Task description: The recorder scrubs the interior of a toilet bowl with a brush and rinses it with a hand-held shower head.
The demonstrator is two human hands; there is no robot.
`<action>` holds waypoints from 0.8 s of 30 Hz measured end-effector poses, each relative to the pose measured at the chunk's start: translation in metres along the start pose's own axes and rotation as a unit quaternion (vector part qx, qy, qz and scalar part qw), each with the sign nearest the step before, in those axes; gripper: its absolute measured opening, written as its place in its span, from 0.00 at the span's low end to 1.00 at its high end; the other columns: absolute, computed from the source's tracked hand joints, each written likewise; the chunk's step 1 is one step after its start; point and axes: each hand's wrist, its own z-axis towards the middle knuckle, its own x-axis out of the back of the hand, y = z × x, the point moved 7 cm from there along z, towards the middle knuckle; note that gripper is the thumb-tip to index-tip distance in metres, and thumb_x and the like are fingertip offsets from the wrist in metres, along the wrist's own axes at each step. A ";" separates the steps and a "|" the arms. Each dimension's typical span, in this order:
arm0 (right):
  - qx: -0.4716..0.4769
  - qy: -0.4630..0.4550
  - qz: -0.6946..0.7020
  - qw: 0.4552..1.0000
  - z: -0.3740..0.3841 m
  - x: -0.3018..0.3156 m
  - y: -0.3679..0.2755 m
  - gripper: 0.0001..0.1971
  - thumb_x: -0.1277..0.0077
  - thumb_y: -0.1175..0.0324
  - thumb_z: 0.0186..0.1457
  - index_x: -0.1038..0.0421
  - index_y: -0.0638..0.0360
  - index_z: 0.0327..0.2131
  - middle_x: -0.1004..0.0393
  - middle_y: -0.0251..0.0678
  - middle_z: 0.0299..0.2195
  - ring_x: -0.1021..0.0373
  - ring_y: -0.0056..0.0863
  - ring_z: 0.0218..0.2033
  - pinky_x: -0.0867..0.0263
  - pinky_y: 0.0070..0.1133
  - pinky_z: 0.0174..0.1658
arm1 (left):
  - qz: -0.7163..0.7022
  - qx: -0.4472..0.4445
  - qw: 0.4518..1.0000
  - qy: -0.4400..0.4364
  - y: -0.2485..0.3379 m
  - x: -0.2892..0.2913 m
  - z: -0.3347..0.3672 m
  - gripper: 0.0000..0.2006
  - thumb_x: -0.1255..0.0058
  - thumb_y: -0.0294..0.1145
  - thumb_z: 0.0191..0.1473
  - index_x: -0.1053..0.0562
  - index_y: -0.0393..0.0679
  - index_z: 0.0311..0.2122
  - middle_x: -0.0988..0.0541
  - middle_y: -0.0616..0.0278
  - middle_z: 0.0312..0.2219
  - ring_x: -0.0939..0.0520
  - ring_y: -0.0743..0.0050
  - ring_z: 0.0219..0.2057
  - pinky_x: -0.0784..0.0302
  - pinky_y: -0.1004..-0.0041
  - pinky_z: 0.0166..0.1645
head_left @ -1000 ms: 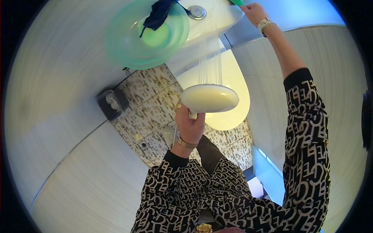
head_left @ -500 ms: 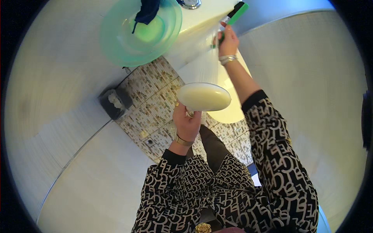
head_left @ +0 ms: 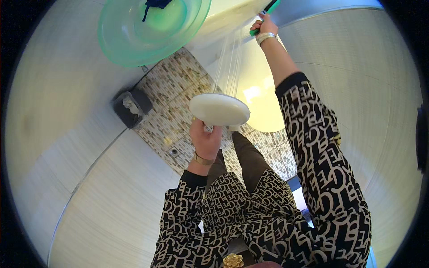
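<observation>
My left hand [head_left: 205, 140] is closed round the underside of a white round shower head [head_left: 220, 110], held in front of my body. Thin streams of water [head_left: 232, 67] run from it toward the far side. With my right arm stretched out far right, my right hand [head_left: 267, 27] grips a green-handled brush [head_left: 271, 6]. The brush's dark head lies at a pale surface, partly cut off by the picture's upper edge. Its green handle end shows beside my fingers.
A translucent green basin [head_left: 109, 38] with a dark blue cloth [head_left: 157, 3] stands far left. Below it is a dark waste bin [head_left: 145, 106] on the mosaic-tiled floor [head_left: 172, 85]. A pale rounded fixture [head_left: 266, 114], perhaps a toilet lid, lies beyond the shower head. Pale walls curve round both sides.
My right hand and the brush have moved farther away and slightly right. The shower head has shifted left with my left hand. The tap has left the view, and the basin sits higher in it.
</observation>
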 end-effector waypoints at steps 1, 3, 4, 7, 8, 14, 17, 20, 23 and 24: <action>0.009 0.003 -0.006 1.000 0.014 0.010 -0.003 0.15 0.63 0.61 0.54 0.37 0.65 0.37 0.45 0.31 0.13 0.48 0.22 0.11 0.46 0.22 0.17 | -0.011 0.000 1.000 -0.003 0.001 -0.008 0.000 0.11 0.47 0.22 0.42 0.30 0.37 0.35 0.26 0.57 0.25 0.25 0.70 0.26 0.32 0.76 0.30; -0.043 0.091 -0.209 0.973 0.032 0.054 0.009 0.16 0.63 0.61 0.55 0.38 0.68 0.34 0.47 0.29 0.13 0.48 0.21 0.11 0.47 0.21 0.16 | -0.005 0.040 0.999 -0.019 -0.002 -0.025 0.001 0.11 0.47 0.22 0.42 0.30 0.36 0.35 0.26 0.57 0.26 0.25 0.69 0.26 0.31 0.76 0.31; -0.064 0.081 -0.130 0.986 0.026 0.056 0.023 0.16 0.62 0.60 0.55 0.38 0.69 0.31 0.47 0.29 0.12 0.49 0.21 0.10 0.48 0.21 0.15 | -0.002 0.040 0.999 -0.016 -0.003 -0.024 0.002 0.11 0.47 0.22 0.42 0.30 0.36 0.35 0.26 0.57 0.26 0.25 0.69 0.26 0.31 0.76 0.31; -0.110 0.042 -0.052 0.992 -0.026 0.049 0.048 0.16 0.59 0.59 0.55 0.37 0.66 0.30 0.47 0.28 0.12 0.50 0.20 0.09 0.50 0.20 0.14 | 0.014 -0.012 1.000 0.000 0.000 -0.006 0.003 0.12 0.46 0.22 0.42 0.30 0.36 0.35 0.25 0.57 0.27 0.25 0.68 0.27 0.31 0.76 0.31; -0.072 0.027 -0.025 0.997 -0.054 0.036 0.041 0.15 0.58 0.59 0.55 0.37 0.64 0.30 0.47 0.28 0.12 0.50 0.19 0.09 0.51 0.20 0.13 | 0.020 -0.009 1.000 0.014 0.000 0.006 -0.002 0.12 0.46 0.22 0.42 0.30 0.36 0.35 0.25 0.57 0.27 0.25 0.68 0.27 0.31 0.75 0.32; 0.156 -0.006 -0.049 0.987 -0.181 -0.040 -0.063 0.16 0.46 0.57 0.48 0.40 0.57 0.23 0.44 0.26 0.11 0.49 0.15 0.09 0.52 0.17 0.12 | -0.032 0.035 0.999 0.008 0.009 0.014 -0.004 0.11 0.47 0.20 0.44 0.31 0.35 0.37 0.25 0.61 0.34 0.27 0.79 0.35 0.32 0.79 0.39; 0.216 -0.059 -0.182 0.957 -0.201 -0.093 -0.078 0.19 0.41 0.56 0.42 0.41 0.56 0.20 0.41 0.27 0.11 0.47 0.15 0.10 0.48 0.16 0.14 | -0.042 0.017 0.999 0.013 0.009 0.017 -0.005 0.12 0.47 0.20 0.45 0.31 0.36 0.37 0.26 0.62 0.34 0.27 0.79 0.34 0.32 0.79 0.38; 0.290 -0.094 -0.314 0.899 -0.209 -0.134 -0.079 0.22 0.38 0.55 0.37 0.42 0.56 0.17 0.39 0.28 0.11 0.44 0.17 0.12 0.44 0.17 0.17 | -0.038 0.001 0.999 0.019 0.024 0.021 -0.010 0.11 0.48 0.20 0.44 0.30 0.36 0.36 0.25 0.60 0.32 0.26 0.76 0.33 0.31 0.78 0.37; 0.342 -0.121 -0.346 0.865 -0.198 -0.147 -0.083 0.22 0.38 0.55 0.34 0.42 0.58 0.16 0.39 0.28 0.12 0.42 0.19 0.14 0.41 0.19 0.20 | -0.036 0.005 0.999 0.016 0.035 0.024 -0.014 0.10 0.48 0.21 0.44 0.30 0.36 0.35 0.25 0.58 0.30 0.25 0.73 0.31 0.30 0.76 0.36; 0.351 -0.144 -0.325 0.866 -0.203 -0.157 -0.084 0.22 0.38 0.56 0.33 0.42 0.59 0.16 0.38 0.29 0.12 0.41 0.20 0.15 0.41 0.20 0.22 | -0.018 0.016 1.000 0.010 0.037 0.031 -0.015 0.10 0.48 0.21 0.44 0.30 0.36 0.35 0.25 0.57 0.30 0.24 0.73 0.31 0.30 0.76 0.36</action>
